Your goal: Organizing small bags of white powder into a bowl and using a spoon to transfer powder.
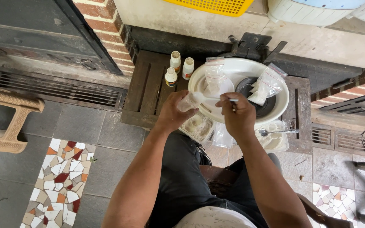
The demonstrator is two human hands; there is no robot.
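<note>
A: Which way does the small clear bottle (189,101) lie?

B: Tilted, long axis running left to right, its mouth towards the right hand (238,115). It sits in the left hand (172,113), above the near rim of the white basin (280,110).

A: And the grip there?

B: Left fingers are wrapped round the bottle's body, wrist bent inward. The right hand pinches a white spoon (216,99) by its handle, the bowl end pointing left at the bottle's mouth.

A: Arms?

B: Both forearms reach forward from the lap, converging over the basin. Three little bottles (175,67) stand behind on the dark wooden worktop (144,90); clear bags (267,84) rest in the basin.
</note>
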